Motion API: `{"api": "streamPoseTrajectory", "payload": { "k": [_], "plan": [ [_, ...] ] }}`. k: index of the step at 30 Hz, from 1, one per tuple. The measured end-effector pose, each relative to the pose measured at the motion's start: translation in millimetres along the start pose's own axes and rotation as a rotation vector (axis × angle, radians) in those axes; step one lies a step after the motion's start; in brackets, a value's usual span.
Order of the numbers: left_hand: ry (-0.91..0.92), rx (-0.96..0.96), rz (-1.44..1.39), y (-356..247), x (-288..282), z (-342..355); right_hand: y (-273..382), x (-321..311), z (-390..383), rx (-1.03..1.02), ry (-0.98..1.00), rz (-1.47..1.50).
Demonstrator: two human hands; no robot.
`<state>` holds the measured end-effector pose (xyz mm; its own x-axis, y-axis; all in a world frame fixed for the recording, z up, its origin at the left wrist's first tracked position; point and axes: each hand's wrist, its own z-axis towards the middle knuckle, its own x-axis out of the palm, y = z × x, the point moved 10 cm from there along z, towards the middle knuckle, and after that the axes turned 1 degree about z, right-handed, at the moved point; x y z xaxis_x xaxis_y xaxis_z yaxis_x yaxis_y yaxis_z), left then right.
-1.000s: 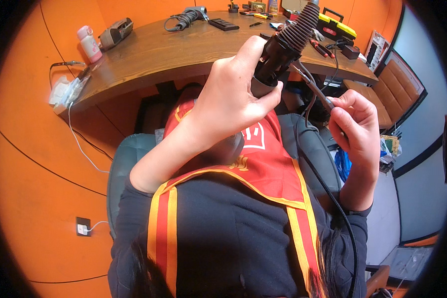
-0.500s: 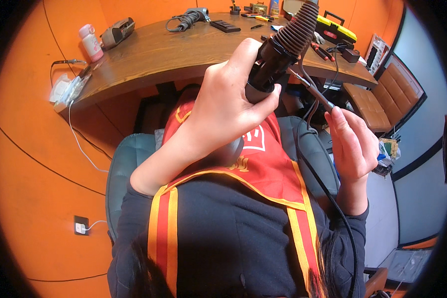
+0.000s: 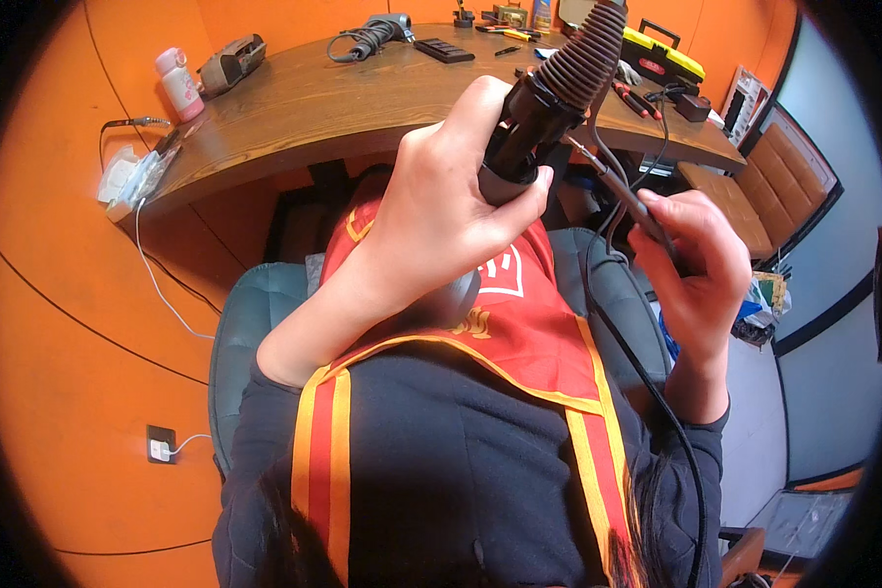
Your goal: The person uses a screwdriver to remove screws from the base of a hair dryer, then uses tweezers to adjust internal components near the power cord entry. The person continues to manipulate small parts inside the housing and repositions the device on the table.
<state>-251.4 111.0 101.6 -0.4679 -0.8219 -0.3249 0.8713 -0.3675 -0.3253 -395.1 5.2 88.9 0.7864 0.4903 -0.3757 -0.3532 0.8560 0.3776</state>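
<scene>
My left hand [image 3: 451, 206] grips a black plastic cylindrical housing [image 3: 527, 122] with a ribbed cone-shaped boot [image 3: 583, 61] on top, held tilted above my lap, its inner parts exposed. My right hand [image 3: 686, 255] is closed on a slim dark pen-like tool [image 3: 621, 184], whose thin silver tip points up-left toward the housing's right side; whether they touch I cannot tell. Dark cords [image 3: 617, 333] hang beside my right hand and run down over my clothing. A red apron [image 3: 559, 363] covers my lap, with a grey object partly hidden under my left forearm.
The curved wooden desk [image 3: 294, 103] ahead bears a pink bottle [image 3: 179, 83], a corded grey appliance [image 3: 367, 39], red-handled pliers [image 3: 637, 103] and a black-and-yellow toolbox [image 3: 661, 59]. A brown chair [image 3: 755, 186] stands at the right. A white plug [image 3: 161, 447] is in the left wall.
Since a second ago my left hand and the housing have moved slightly left and down. My right hand dropped lower, then rose again, and its fingers have shifted along the tool.
</scene>
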Motion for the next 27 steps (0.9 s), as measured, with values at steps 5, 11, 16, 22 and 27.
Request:
{"api": "streamPoseTrajectory", "payload": {
  "k": [5,11,16,22,27],
  "plan": [
    [0.027,-0.079,0.012,5.8,3.2,-0.4,48.5,-0.1,-10.2,-0.419,-0.136,-0.833],
    [0.023,-0.024,0.019,1.0,2.3,1.6,53.1,6.4,-15.1,-0.472,-0.067,-0.81],
    [0.064,-0.01,0.007,-1.4,4.6,1.4,-22.2,-0.6,-9.0,0.31,0.036,0.221],
    [0.025,0.039,0.006,-11.0,1.8,-0.8,-26.2,16.2,-10.7,0.475,0.144,0.664],
    [0.035,0.019,0.022,-6.8,1.7,1.0,54.7,-0.6,-12.8,-0.465,-0.1,-0.572]
  ]
}}
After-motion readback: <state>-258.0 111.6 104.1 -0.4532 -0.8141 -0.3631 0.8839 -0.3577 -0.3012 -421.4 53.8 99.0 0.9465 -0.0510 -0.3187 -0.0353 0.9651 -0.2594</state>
